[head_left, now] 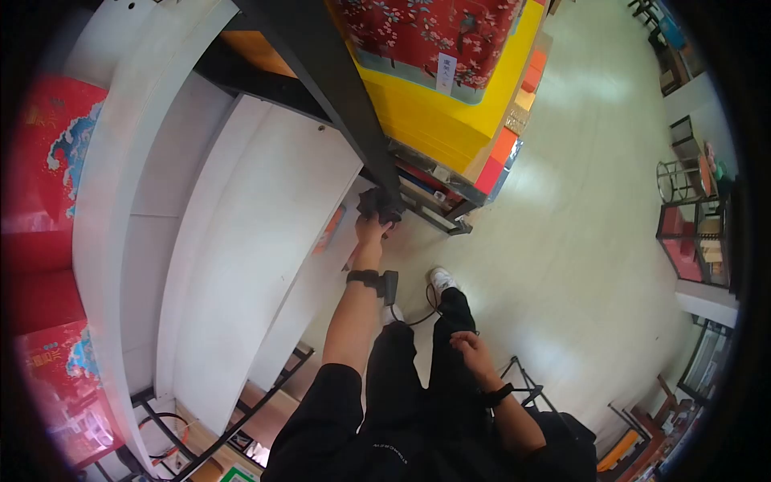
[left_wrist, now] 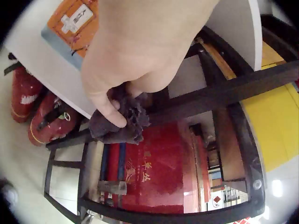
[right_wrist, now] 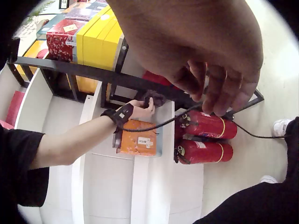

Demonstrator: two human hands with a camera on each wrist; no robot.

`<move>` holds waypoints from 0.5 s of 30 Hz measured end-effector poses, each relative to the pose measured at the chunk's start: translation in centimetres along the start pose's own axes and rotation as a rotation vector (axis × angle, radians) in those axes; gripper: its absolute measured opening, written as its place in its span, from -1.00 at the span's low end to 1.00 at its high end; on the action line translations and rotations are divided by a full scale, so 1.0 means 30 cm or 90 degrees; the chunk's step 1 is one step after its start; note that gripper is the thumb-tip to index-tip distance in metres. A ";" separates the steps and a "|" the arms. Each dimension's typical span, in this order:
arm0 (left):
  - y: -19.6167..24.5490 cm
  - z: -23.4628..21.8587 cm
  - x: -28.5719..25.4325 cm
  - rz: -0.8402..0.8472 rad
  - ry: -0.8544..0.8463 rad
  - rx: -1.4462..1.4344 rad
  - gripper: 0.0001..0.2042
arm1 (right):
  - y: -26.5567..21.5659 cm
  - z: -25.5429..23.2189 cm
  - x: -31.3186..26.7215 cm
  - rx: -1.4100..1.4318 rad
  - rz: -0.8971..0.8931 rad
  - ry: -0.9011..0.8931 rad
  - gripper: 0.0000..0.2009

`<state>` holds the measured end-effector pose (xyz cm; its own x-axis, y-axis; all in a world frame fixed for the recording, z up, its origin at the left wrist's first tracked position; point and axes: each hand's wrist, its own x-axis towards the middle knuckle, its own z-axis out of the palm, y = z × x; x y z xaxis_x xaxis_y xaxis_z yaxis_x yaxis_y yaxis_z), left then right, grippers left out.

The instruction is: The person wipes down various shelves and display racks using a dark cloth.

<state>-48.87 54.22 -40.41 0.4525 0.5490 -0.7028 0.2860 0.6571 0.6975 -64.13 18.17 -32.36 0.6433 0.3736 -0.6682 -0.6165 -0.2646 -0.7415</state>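
Observation:
My left hand (head_left: 371, 230) grips a dark grey cloth (left_wrist: 108, 127), with the fingers curled over it. In the left wrist view the bunched cloth lies against a black metal bar (left_wrist: 219, 98) of the shelf frame. The head view has that hand low beside the black upright post (head_left: 341, 84). My right hand (head_left: 474, 353) hangs over the right leg, its fingers loosely curled and holding nothing. From the right wrist view, a black cable (right_wrist: 156, 126) runs beyond the right hand's fingertips.
White shelves (head_left: 257, 177) stand to the left. Yellow boxes (head_left: 434, 120) and a red floral box (head_left: 418, 40) sit on the black rack. Two red fire extinguishers (right_wrist: 210, 126) stand near an orange box (right_wrist: 138, 140). Pale floor (head_left: 578, 201) stretches to the right.

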 end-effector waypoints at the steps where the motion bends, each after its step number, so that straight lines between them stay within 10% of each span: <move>1: 0.005 0.032 0.004 -0.021 0.010 -0.040 -0.65 | 0.007 -0.011 0.000 -0.006 -0.003 -0.001 -0.79; 7: -0.005 0.162 0.091 -0.063 0.089 -0.273 -0.63 | 0.039 -0.086 -0.023 0.014 0.017 0.027 -0.77; 15: 0.256 0.205 -0.281 0.089 -0.015 -0.219 -0.59 | -0.075 -0.063 -0.047 -0.009 0.043 0.002 -0.80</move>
<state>-45.30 51.47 -28.26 0.4874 0.6359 -0.5984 -0.0781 0.7143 0.6954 -62.79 16.56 -29.88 0.6020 0.3522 -0.7166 -0.6522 -0.3009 -0.6957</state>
